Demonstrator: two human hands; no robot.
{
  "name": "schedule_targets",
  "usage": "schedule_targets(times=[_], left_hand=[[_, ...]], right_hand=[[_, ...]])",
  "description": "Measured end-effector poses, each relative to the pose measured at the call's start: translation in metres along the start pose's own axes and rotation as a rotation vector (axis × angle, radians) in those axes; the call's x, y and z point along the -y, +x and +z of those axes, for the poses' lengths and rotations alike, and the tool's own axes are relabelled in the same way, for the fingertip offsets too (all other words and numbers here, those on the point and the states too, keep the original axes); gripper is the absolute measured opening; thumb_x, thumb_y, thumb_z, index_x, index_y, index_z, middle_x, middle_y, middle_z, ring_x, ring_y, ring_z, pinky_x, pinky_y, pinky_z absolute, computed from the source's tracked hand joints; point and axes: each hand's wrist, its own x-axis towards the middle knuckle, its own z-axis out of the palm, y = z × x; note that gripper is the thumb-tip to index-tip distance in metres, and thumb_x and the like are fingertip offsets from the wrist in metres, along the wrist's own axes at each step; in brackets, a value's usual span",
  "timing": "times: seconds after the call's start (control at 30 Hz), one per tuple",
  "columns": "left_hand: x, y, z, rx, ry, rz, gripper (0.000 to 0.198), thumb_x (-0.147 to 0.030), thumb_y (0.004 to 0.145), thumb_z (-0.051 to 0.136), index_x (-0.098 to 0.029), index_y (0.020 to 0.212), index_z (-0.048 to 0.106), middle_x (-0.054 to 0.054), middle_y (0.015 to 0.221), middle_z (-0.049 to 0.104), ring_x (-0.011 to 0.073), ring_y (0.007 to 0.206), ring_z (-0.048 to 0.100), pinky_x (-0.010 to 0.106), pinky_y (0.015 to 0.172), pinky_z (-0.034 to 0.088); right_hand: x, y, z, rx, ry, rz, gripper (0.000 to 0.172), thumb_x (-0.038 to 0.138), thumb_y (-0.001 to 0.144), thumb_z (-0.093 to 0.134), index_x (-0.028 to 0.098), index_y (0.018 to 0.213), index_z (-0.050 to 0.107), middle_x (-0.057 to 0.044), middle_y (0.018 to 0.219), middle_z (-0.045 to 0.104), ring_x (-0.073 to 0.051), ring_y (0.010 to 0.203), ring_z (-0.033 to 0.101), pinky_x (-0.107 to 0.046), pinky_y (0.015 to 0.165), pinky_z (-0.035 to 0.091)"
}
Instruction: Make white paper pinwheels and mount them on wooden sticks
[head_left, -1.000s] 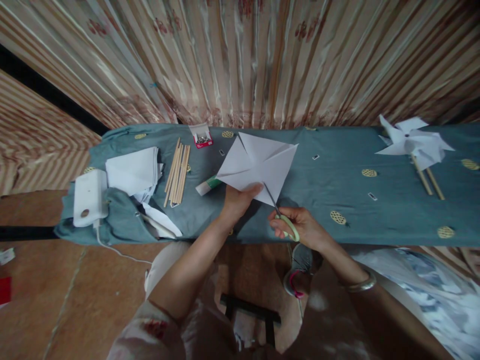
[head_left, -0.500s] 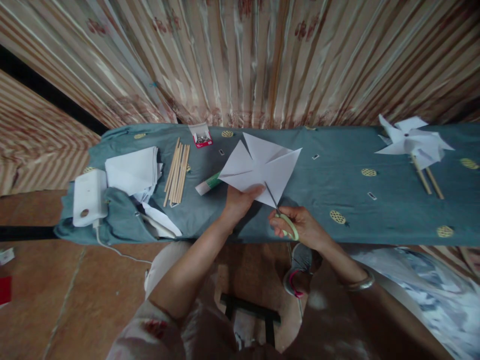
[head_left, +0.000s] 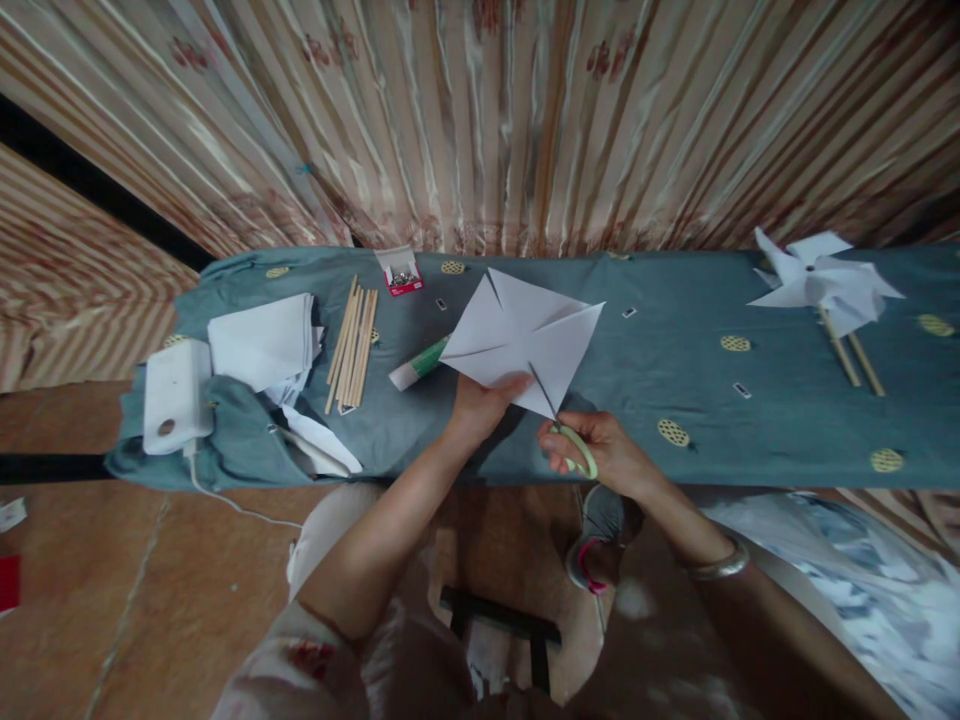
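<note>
A square of white paper (head_left: 525,330), turned corner-on, has slits running from its corners toward the middle. My left hand (head_left: 484,405) grips its lower left edge, thumb on top and the other fingers hidden beneath. In my right hand (head_left: 592,445) is a pair of scissors (head_left: 576,452) with light green handles. Their blades lie at the paper's near corner, pointing to its centre, and look closed or nearly so. Partly under the paper's left corner lies a green and white glue stick (head_left: 420,364).
Left of the paper lie several wooden sticks (head_left: 351,345), a stack of white paper (head_left: 262,340) and a white box with a cable (head_left: 178,395). A small red box of metal pins (head_left: 403,280) stands behind. Paper pinwheels (head_left: 817,275) on sticks rest at the right on the teal cloth (head_left: 660,370).
The paper has tilted slightly, and the slit at its upper left looks narrower. Both hands keep nearly the same place, with the scissors still at the near corner.
</note>
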Motion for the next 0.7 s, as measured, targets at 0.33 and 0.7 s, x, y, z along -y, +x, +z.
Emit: schedule_targets(times=[0.33,0.7], left_hand=[[-0.0011,-0.0011,0.0020,-0.021,-0.008,0.010,0.040,-0.022,0.057,0.079,-0.018,0.093,0.062,0.007,0.094,0.071,0.0256,0.088,0.065,0.043,0.084,0.054],[0.0000,-0.0023,0.0054,0.032,-0.037,0.008,0.035,-0.022,0.059,0.078,-0.017,0.088,0.060,0.007,0.089,0.068,0.0241,0.082,0.064,0.041,0.080,0.053]], right_hand=[[-0.0040,0.0017,-0.0007,-0.011,-0.023,-0.030,0.043,0.059,0.066,0.075,0.018,0.070,0.064,0.001,0.053,0.061,-0.010,0.047,0.053,-0.021,0.045,0.041],[0.0024,0.0016,0.0030,-0.053,-0.003,-0.039,0.045,0.061,0.063,0.075,0.018,0.067,0.063,0.001,0.050,0.060,-0.010,0.045,0.052,-0.022,0.043,0.039]])
